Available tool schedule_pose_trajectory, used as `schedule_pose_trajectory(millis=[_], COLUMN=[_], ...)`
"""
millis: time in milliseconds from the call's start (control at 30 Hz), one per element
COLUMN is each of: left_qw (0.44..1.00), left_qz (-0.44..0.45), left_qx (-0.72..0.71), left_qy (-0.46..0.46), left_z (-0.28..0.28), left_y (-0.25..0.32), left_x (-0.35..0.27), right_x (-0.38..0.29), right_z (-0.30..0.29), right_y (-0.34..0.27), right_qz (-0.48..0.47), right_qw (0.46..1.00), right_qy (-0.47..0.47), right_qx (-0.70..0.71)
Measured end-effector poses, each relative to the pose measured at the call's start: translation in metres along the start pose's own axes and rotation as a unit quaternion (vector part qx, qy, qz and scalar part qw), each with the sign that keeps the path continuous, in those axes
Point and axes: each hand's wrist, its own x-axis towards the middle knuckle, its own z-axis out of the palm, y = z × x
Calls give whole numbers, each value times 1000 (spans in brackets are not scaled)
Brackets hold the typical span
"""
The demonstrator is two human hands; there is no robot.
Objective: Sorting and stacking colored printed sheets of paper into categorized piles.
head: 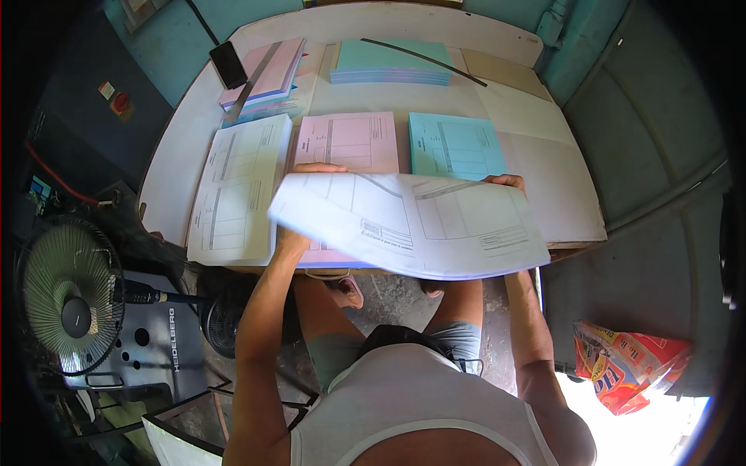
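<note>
A curved batch of white printed forms [460, 224] is held up over the front of the table, its near edge sagging. My left hand [317, 169] grips its left part, with fingers showing past the far edge. On the right, my right hand [507, 182] holds the far right edge, partly hidden by the paper. Beneath lies a stack of pink printed forms [349, 140], mostly covered. To its right a stack of blue-green forms [454, 145] is half hidden. Left of my left hand rests a tall stack of white forms [236, 192].
Farther back lie a banded pile of pink sheets [262, 70], a phone [228, 65], a stack of green-topped pads [390, 61] and a thin dark strip [425, 62]. A fan [70, 297] stands at left beside a Heidelberg machine [175, 332]. A red plastic bag [629, 361] hangs at right.
</note>
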Motion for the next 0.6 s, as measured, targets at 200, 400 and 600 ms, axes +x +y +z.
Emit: schedule_pose_trajectory(millis=[200, 400, 600], left_qw=[987, 969, 945], left_qz=[-47, -219, -319], left_qx=[111, 85, 61], left_qy=[107, 80, 28], left_z=[-9, -10, -15], left_y=[10, -71, -193], left_x=[108, 266, 355], right_x=[93, 273, 388], right_z=[-8, 6, 32], right_y=[-46, 13, 89], right_qz=[-67, 42, 146], right_qw=[983, 996, 976], right_qy=[-14, -26, -54], right_qx=[-170, -70, -155])
